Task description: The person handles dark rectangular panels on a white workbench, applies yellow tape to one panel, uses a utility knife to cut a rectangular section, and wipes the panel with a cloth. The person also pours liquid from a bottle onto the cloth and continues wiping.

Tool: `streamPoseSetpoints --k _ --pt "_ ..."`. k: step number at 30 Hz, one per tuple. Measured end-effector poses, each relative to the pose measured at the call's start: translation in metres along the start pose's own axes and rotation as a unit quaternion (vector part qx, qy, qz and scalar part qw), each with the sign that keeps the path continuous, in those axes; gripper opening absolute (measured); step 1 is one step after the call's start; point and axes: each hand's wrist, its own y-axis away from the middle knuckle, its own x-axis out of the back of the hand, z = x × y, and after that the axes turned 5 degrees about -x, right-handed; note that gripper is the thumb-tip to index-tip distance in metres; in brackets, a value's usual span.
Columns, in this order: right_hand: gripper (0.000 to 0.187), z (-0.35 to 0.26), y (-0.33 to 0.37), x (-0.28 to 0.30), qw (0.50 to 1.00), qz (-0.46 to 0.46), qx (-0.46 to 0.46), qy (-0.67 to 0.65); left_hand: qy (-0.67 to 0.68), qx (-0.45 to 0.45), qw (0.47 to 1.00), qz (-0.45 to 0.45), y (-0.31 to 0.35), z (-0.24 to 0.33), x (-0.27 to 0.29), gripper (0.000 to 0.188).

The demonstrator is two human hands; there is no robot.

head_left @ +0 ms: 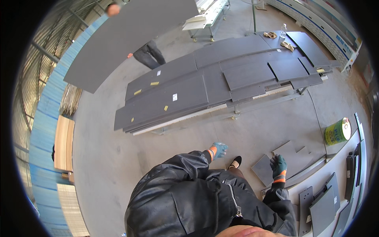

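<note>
My left hand [218, 150], in a teal and orange work glove, hangs in front of my body over the floor with loosely extended fingers. Nothing shows in it. My right hand [278, 165], gloved alike, is raised with its fingers apart and empty, in front of several grey boards [291, 158] lying on the floor. Ahead stands a long low trolley stacked with dark grey panels [177, 87], some bearing white labels and yellow tape. Neither hand touches it.
At the far left another person [150, 55] carries a large grey panel [130, 35] that hides most of them. A green can [337, 131] and a white table [294, 193] with small panels stand at the right. Wood stacks [64, 143] line the left wall.
</note>
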Motion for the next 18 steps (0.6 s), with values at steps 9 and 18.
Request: streamPoseSetpoints --k 9,18 --pt "0.025 -0.082 -0.085 -0.096 0.994 0.053 -0.043 0.089 -0.034 -0.031 0.991 0.128 -0.071 0.091 0.027 0.036" --pt "0.025 -0.123 -0.142 -0.088 0.984 0.153 -0.087 0.022 -0.103 0.004 0.985 0.139 -0.188 0.213 -0.033 0.012"
